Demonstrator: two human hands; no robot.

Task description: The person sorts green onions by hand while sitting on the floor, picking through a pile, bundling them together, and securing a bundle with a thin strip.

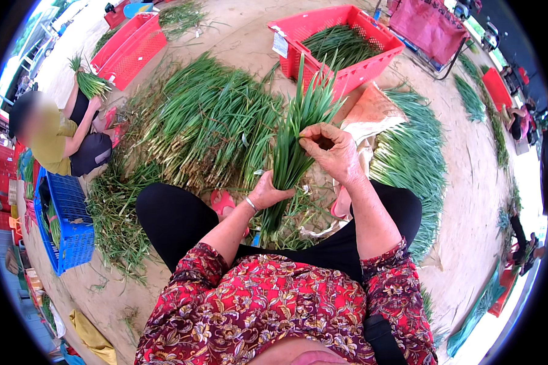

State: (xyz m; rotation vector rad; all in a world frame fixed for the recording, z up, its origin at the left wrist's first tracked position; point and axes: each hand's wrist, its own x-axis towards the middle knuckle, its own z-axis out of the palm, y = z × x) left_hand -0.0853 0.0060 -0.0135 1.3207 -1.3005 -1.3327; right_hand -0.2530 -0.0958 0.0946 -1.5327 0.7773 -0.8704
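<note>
My left hand (271,189), with a bracelet at its wrist, grips an upright bundle of garlic chives (292,153) between my knees. The thumb and forefinger of my right hand (335,153) are pinched together at the bundle's leaves, seemingly on a single leaf; the fingertips partly hide it. Ahead and to the left lies a large heap of chives (210,118) with soil and dry bits at its pale stem ends. By my right knee, a long pile of cleaner-looking chives (411,155) lies on the ground, its white stems towards me.
A red plastic crate (342,77) holding chives stands ahead, near a woven sack (374,112). Loose leaf trimmings (123,219) cover the ground at left, beside a blue crate (75,223). A seated person (50,137) at left holds another bunch. A red crate (130,50) stands beyond.
</note>
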